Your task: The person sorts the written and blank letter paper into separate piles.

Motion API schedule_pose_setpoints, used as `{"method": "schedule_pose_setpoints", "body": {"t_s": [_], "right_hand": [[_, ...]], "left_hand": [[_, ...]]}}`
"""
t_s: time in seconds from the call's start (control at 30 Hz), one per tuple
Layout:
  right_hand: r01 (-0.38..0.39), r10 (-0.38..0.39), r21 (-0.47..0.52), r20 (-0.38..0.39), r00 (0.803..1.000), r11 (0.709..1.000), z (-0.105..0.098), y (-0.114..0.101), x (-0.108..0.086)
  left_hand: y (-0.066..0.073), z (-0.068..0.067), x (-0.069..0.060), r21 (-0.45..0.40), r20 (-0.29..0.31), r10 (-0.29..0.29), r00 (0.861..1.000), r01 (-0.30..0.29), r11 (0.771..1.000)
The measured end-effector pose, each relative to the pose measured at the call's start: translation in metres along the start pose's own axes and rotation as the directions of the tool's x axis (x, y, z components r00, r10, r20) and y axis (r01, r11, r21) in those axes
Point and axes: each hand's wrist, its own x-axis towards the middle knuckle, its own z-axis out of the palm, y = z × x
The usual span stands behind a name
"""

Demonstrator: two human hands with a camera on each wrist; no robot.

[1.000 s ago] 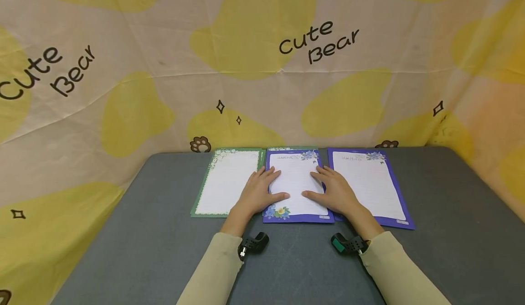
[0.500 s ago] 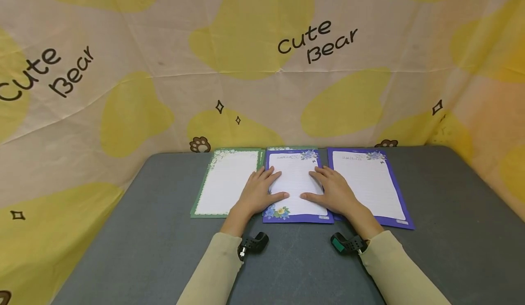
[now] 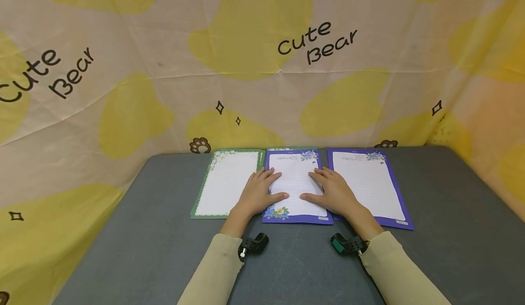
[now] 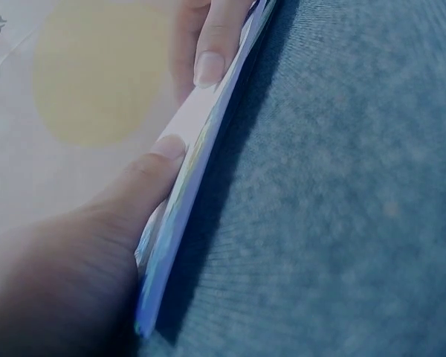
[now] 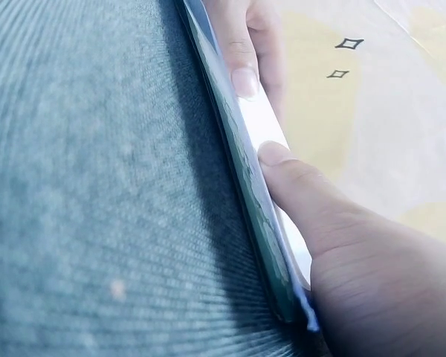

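At centre, purple-bordered paper (image 3: 293,182) bears corner flowers (image 3: 277,212).

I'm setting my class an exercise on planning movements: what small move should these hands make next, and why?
Probably nudge the middle purple-bordered sheet slightly away from the person: the left hand and right hand both rest on it, and a strip of the green-bordered sheet beneath shows past its far edge.
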Motion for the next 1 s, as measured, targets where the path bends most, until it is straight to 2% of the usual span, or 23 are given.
{"method": "schedule_pose_setpoints", "body": {"t_s": [0.33,0.6,1.0], "right_hand": [[-0.016,0.015,0.032,0.010,1.000,0.999,0.0005,0.0026,-0.0010],[0.009,-0.010,0.040,0.020,1.000,0.999,-0.0026,0.0071,0.0003],[-0.004,0.004,0.035,0.010,1.000,0.999,-0.0016,0.0075,0.0007]], "left_hand": [[-0.0002,0.0010,-0.0002,-0.007,0.009,-0.006,1.000,0.006,1.000],[-0.0003,-0.0009,-0.0002,-0.023,0.027,-0.021,0.999,0.022,0.999],[-0.0007,-0.0007,0.0006,0.000,0.062,-0.019,0.998,0.019,1.000]]}}
